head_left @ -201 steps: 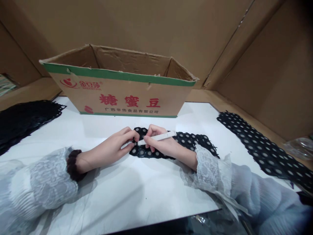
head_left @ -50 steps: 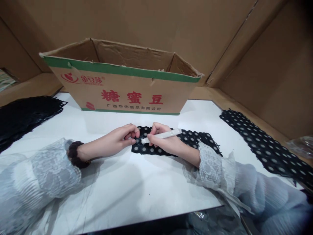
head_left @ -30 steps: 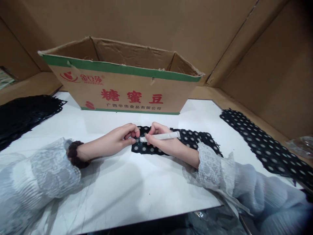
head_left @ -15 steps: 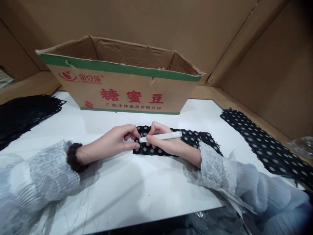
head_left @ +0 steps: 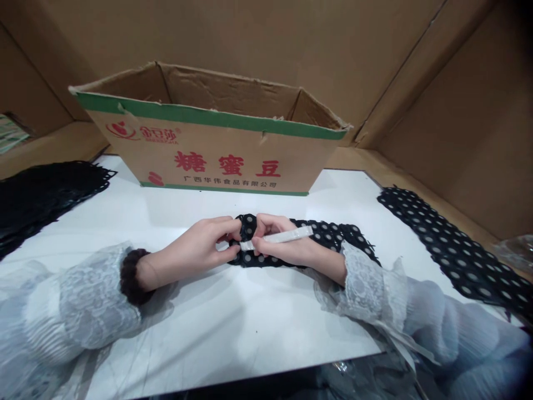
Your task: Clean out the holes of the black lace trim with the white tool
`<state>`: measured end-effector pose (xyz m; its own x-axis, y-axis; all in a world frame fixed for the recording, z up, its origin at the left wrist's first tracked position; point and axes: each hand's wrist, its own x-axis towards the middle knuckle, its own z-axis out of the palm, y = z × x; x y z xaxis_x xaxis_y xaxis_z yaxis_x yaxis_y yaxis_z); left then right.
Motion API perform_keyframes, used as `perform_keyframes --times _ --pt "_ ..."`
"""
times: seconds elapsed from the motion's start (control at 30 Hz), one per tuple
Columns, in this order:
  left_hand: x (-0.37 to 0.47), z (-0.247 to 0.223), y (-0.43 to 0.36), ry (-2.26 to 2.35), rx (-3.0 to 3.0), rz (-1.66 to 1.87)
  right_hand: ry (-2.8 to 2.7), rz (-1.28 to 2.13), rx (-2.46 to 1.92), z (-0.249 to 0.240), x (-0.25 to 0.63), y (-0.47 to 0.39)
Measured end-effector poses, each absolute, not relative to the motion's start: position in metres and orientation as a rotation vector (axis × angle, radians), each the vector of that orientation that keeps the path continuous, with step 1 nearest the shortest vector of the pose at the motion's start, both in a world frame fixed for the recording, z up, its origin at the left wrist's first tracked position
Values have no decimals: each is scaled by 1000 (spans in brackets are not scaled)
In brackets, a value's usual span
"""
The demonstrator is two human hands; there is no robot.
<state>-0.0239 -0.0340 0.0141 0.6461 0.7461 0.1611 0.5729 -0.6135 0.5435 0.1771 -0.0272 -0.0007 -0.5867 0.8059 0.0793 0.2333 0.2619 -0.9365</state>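
A black strip with rows of grey round dots [head_left: 333,234] lies flat on the white tabletop. My left hand [head_left: 204,244] grips its left end, thumb and forefinger curled in against the edge. My right hand [head_left: 287,241] is closed around a slim white pen-like tool [head_left: 291,234] and rests over the strip. The tool's tip reaches the strip close to my left thumb; whether it touches anything fine there is too small to tell. Part of the strip's middle is hidden under my right hand.
An open cardboard box [head_left: 225,144] with green edges and red print stands just behind the strip. A heap of black pieces [head_left: 45,194] lies at the left. Another dotted black sheet [head_left: 449,244] lies at the right. Cardboard walls [head_left: 470,128] enclose the back and right side.
The tool's tip has shifted slightly toward the near edge of the strip, and my left fingers have moved a little closer in. The whole view has drifted slightly.
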Motion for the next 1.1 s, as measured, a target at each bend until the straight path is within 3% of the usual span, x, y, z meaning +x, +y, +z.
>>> perform_keyframes --times 0.27,1.1 --pt "-18 11 -44 1196 2402 583 -2013 1046 -984 -3 169 -33" --pt "-21 12 -36 1246 2305 501 -1957 1095 -1061 -3 169 -34"
